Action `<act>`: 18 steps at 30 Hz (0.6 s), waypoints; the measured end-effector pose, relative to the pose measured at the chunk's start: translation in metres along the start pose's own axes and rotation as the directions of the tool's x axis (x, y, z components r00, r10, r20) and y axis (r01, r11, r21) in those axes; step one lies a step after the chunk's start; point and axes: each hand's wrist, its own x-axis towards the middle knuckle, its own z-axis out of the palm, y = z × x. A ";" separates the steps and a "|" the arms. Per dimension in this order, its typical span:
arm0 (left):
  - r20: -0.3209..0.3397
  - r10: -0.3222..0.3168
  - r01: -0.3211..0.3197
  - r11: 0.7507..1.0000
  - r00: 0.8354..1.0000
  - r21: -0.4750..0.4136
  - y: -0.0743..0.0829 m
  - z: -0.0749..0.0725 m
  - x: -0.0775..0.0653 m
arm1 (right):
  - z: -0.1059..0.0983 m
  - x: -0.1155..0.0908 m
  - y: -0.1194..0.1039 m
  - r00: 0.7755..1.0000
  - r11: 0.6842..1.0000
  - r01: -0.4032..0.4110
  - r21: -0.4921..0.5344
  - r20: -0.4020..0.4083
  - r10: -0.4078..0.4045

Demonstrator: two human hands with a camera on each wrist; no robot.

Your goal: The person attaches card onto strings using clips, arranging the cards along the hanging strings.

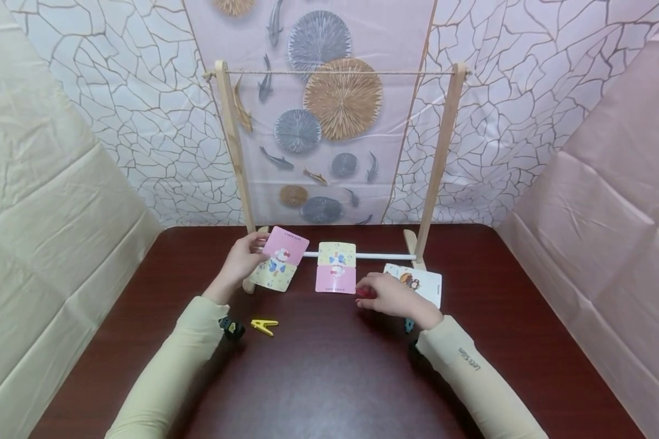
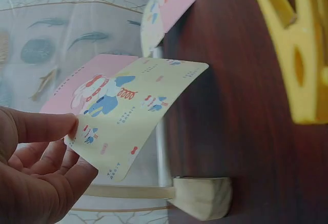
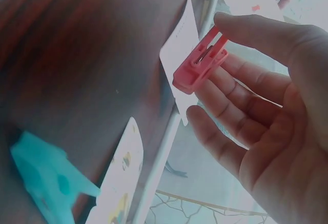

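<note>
My left hand pinches a pink and pale yellow card by its edge between thumb and fingers, tilted above the table. In my right hand, a red clothespin is pinched between thumb and fingers. A similar pink and yellow card lies between the hands, near the white bar. Beyond the right hand is a white card with a brown cartoon figure, partly covered by that hand. A yellow clothespin lies close to the left wrist. Mostly hidden under the right wrist is a teal clothespin.
A wooden frame has two posts standing at the back of the dark red table. Between their tops runs a rope, and a white bar joins them low down. Patterned cloth hangs behind.
</note>
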 end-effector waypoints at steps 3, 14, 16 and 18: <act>0.000 0.013 -0.013 1.000 1.000 -0.018 0.007 -0.004 0.001 | -0.004 0.000 0.001 1.000 1.000 -0.006 -0.001 -0.007 0.006; -0.028 0.043 -0.045 0.996 0.999 -0.077 0.042 -0.023 0.004 | -0.021 -0.001 0.001 0.999 1.000 -0.013 -0.007 -0.042 0.013; -0.032 0.049 -0.051 0.994 0.998 -0.094 0.049 -0.027 0.005 | -0.026 0.000 0.001 0.999 1.000 -0.017 -0.008 -0.047 0.017; -0.041 0.054 -0.058 0.993 0.998 -0.107 0.055 -0.030 0.008 | -0.032 0.000 0.002 0.998 1.000 -0.009 -0.018 -0.057 0.008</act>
